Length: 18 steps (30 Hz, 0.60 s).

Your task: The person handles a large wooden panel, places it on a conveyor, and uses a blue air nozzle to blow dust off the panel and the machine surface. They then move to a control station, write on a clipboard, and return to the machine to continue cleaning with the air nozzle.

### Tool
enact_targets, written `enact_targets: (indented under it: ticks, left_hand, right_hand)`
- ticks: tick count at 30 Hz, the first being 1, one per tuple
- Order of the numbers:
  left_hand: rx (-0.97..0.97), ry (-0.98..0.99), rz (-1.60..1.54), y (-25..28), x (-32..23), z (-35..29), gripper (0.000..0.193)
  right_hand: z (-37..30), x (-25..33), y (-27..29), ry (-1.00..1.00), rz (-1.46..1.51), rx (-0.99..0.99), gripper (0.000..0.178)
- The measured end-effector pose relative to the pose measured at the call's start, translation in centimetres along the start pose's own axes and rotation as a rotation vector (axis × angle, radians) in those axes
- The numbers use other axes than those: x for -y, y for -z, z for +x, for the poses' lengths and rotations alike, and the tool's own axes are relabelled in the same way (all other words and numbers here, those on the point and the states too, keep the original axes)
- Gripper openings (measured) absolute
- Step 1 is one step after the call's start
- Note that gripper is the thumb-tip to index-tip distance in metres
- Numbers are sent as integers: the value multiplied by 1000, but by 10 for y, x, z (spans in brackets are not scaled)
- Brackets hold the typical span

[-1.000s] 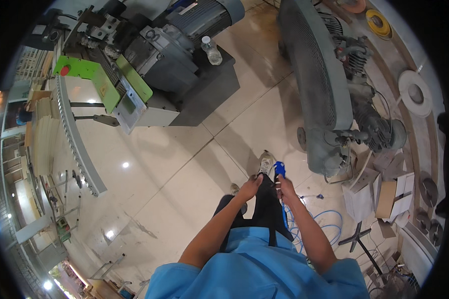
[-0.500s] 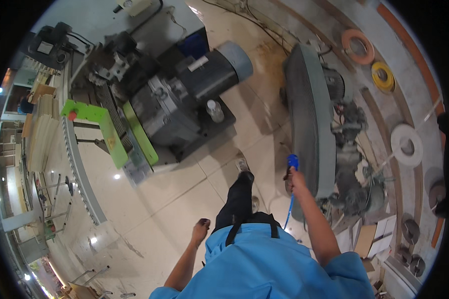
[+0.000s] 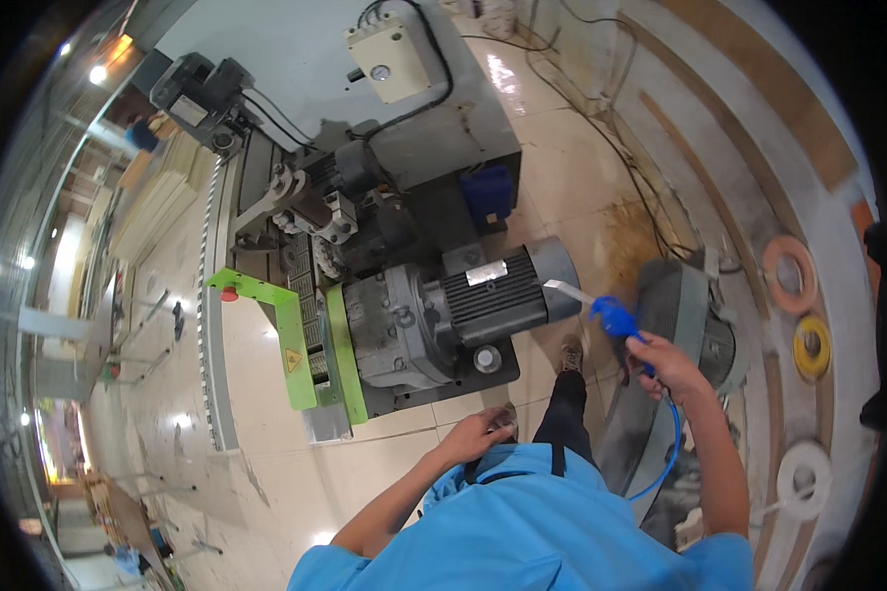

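Observation:
My right hand (image 3: 664,362) is closed round the handle of a blue air blow gun (image 3: 616,317), with its pale nozzle pointing up and left toward the end of a large grey electric motor (image 3: 498,300). A blue air hose (image 3: 672,448) runs from the gun's handle down beside my body. My left hand (image 3: 478,436) hangs in front of my waist with loosely bent fingers, and I see nothing in it. A clear bottle with a white cap (image 3: 486,359) stands on the dark base beside the motor.
Green guards (image 3: 291,345), one with a red button (image 3: 229,294), flank a chain track at left. To my right is a grey belt-guarded machine (image 3: 675,315). Tape rolls (image 3: 811,347) hang along the right side. Cables (image 3: 641,197) run along the floor by the wall.
My right hand has raised the blow gun toward the motor. My left hand has come up and right to my waist. The view has shifted, with the motor now closer in front of me.

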State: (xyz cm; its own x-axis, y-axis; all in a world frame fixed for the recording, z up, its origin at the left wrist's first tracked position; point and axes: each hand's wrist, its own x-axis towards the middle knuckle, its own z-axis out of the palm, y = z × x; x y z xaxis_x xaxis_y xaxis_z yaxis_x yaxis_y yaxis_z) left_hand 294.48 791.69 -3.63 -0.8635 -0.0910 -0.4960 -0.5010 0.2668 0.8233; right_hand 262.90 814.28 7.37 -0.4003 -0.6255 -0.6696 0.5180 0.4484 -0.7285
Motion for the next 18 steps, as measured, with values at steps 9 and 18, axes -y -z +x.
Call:
enact_targets:
  ticks: [9, 18]
  left_hand:
    - [-129, 20, -289, 26, -122, 122, 48]
    - [-235, 102, -430, 28, -117, 148, 50]
  right_hand:
    - [129, 150, 35, 73, -202, 209, 34]
    - [201, 195, 121, -159, -446, 140, 34]
